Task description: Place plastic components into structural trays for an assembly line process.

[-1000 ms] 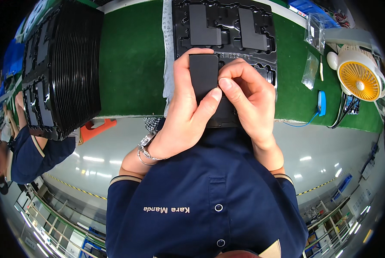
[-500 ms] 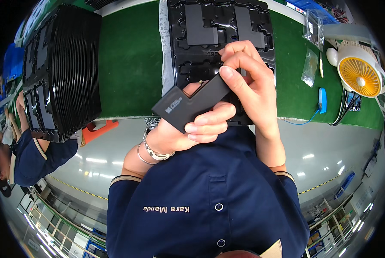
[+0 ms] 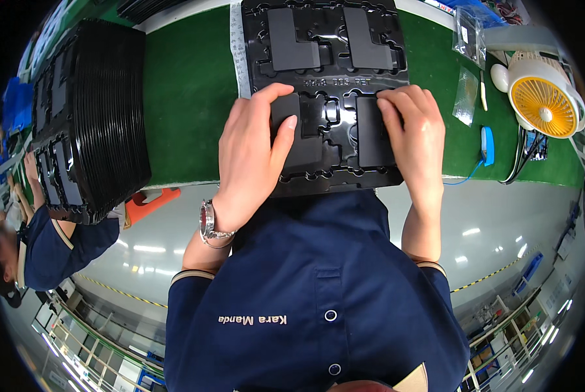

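Note:
A black moulded tray (image 3: 335, 81) lies in front of me, with flat black L-shaped parts in its pockets. My left hand (image 3: 256, 140) is bent around the near left L-shaped part (image 3: 305, 147), thumb and index finger at its upper end. At the near right L-shaped part (image 3: 371, 134), my right hand (image 3: 413, 124) has its thumb and curled fingers on the upper right edge. Both near parts appear to lie in their pockets; the hands partly cover them. Toward the far edge lie a left L-shaped part (image 3: 286, 42) and a right one (image 3: 364, 42).
A tall stack of black trays (image 3: 109, 111) stands at the left on the green mat (image 3: 181, 117). At the right are a white and yellow fan (image 3: 542, 108), clear plastic bags (image 3: 466, 95) and a blue cabled object (image 3: 487, 145). A co-worker's sleeve (image 3: 93, 251) shows at the left.
The L-shaped part that I held raised and tilted is now down in the tray. My hands have moved apart, one at each near part. The tray appears slightly shifted left in view.

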Tool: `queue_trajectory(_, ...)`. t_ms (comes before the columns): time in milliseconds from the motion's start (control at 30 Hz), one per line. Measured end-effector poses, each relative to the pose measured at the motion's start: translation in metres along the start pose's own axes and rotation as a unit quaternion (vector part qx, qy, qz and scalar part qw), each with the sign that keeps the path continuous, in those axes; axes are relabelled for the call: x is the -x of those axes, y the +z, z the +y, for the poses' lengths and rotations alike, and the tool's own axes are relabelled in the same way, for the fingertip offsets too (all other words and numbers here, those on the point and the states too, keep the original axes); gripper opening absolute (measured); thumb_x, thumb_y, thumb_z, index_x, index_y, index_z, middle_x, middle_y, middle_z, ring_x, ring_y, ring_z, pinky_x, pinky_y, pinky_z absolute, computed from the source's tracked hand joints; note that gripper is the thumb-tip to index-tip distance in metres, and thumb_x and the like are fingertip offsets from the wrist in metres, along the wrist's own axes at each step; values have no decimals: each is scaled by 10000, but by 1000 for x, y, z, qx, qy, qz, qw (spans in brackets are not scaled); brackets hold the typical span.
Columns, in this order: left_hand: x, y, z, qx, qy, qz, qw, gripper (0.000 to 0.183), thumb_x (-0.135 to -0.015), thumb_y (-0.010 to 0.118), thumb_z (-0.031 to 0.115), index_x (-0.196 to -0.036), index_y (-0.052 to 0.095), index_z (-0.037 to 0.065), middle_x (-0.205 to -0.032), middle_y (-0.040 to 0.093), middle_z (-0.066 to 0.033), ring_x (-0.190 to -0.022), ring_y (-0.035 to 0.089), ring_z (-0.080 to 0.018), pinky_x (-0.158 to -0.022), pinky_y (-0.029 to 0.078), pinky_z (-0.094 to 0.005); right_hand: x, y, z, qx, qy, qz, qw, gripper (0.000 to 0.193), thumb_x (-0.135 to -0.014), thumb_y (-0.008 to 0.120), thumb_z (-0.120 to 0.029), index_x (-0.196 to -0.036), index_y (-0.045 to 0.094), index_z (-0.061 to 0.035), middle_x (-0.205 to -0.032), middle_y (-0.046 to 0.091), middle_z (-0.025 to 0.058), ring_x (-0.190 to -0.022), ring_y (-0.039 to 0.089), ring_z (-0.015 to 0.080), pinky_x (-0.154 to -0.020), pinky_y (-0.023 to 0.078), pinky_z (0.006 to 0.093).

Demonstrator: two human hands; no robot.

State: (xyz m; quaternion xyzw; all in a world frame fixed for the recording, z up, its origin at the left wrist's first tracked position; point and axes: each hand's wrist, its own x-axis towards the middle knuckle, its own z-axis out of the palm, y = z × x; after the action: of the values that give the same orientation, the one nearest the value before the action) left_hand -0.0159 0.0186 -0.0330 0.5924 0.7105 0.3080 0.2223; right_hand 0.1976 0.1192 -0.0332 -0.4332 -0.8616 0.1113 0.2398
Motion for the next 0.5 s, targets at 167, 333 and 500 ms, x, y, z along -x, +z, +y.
queue_trajectory(167, -3, 4, -3, -113, 109, 58, 986, 326, -829, 691, 127, -1147, 622, 103, -1203, 517, -94, -1101, 445, -315, -927, 400, -402, -3, -8, -3, -87, 46, -58, 993, 173, -796, 714, -68, -903, 589, -17, -768, 574, 44, -708, 537, 193, -667, 439, 310)
queue_trajectory(333, -1, -2, 4, 203, 55, 26, 977, 290, -868, 651, 150, -1141, 614, 57, -1074, 612, -76, -896, 579, -176, -683, 456, -285, -10, -27, -15, -441, 163, -98, 877, 189, -803, 713, -27, -893, 547, -26, -736, 531, -26, -678, 463, 57, -636, 384, 213)
queue_trajectory(500, 3, 9, 26, 336, 3, -122, 934, 267, -908, 634, 158, -1111, 591, -9, -897, 645, -49, -803, 613, -143, -734, 495, -282, -22, -10, -52, -594, 147, -99, 785, 156, -843, 688, -17, -934, 563, 3, -793, 568, -13, -722, 517, 48, -662, 430, 210)
